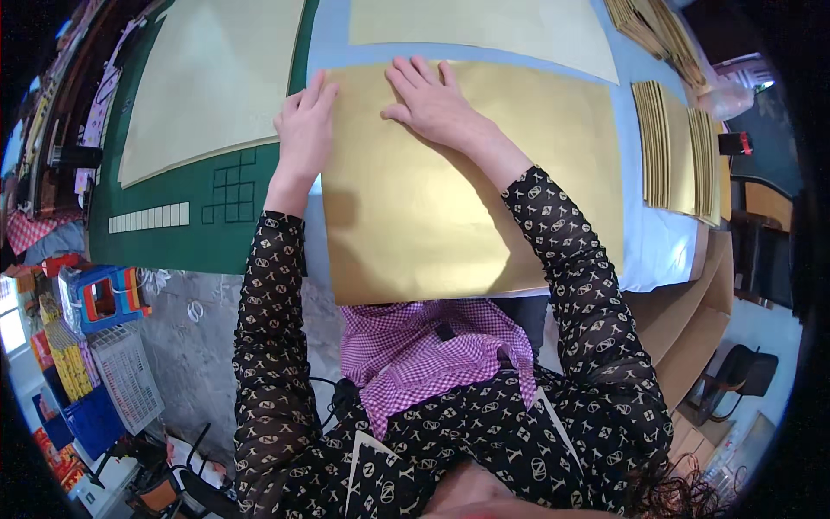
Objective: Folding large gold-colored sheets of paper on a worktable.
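A pale cream sheet (pixel 207 82), matte and flat, lies at far left on a green cutting mat (pixel 207 229) printed with a grid. The left hand (pixel 304 131) presses the left edge of a large shiny gold sheet (pixel 458 199), fingers open and flat. The right hand (pixel 432 102) lies spread on the sheet's top edge, gripping nothing. The gold sheet's near edge overhangs the light blue surface (pixel 661 246). At right, two stacks of folded gold paper (pixel 679 151) stand ribbed, just beside open surface.

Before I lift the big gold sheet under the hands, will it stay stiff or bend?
The gold sheet looks thin and wide, so it would probably flop and crease if lifted by one edge. Its glossy face may slide easily on the table. The left hand and right hand lie flat on it.
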Demonstrator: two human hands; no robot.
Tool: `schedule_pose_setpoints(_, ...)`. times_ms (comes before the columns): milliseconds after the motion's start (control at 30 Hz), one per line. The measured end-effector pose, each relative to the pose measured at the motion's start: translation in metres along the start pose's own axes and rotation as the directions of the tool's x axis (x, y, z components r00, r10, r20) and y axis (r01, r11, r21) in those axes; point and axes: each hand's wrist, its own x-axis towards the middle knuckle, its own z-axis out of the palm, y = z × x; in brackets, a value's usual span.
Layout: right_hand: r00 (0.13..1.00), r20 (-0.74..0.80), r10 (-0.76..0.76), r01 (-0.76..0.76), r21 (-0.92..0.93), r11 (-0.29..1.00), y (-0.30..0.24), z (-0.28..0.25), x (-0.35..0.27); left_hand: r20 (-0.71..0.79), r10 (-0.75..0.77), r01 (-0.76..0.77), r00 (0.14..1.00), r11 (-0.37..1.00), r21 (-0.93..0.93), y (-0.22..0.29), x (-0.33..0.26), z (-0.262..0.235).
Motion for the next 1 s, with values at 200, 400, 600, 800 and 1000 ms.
schedule_pose_setpoints(200, 1.0, 0.027, 0.0, -0.001, 0.02, 1.0, -0.006, -0.008, 0.003, 0.019, 0.026, -0.028, 0.999, 0.998, 0.061, -0.005, -0.001, -0.001)
schedule_pose_setpoints(400, 1.0, 0.001, 0.018, -0.018, 0.043, 0.999, 0.008, -0.002, 0.003, -0.003, 0.139, -0.138, 0.99, 0.987, 0.086, 0.002, 0.013, 0.003)
schedule_pose_setpoints(600, 0.992, -0.126, -0.017, 0.024, 0.052, 0.998, 0.002, -0.004, -0.015, -0.005, 0.138, -0.137, 0.99, 0.986, 0.098, 0.005, 0.004, -0.007)
schedule_pose_setpoints(800, 0.985, -0.165, -0.042, 0.06, 0.102, 0.993, 0.038, -0.019, -0.051, 0.03, 0.141, -0.143, 0.989, 0.987, 0.069, -0.001, 0.006, -0.001)
schedule_pose_setpoints(1000, 0.944, -0.114, 0.31, -0.304, 0.068, 0.95, 0.122, -0.041, -0.083, -0.009, 0.16, -0.158, 0.987, 0.983, 0.092, -0.016, 0.001, 0.003)
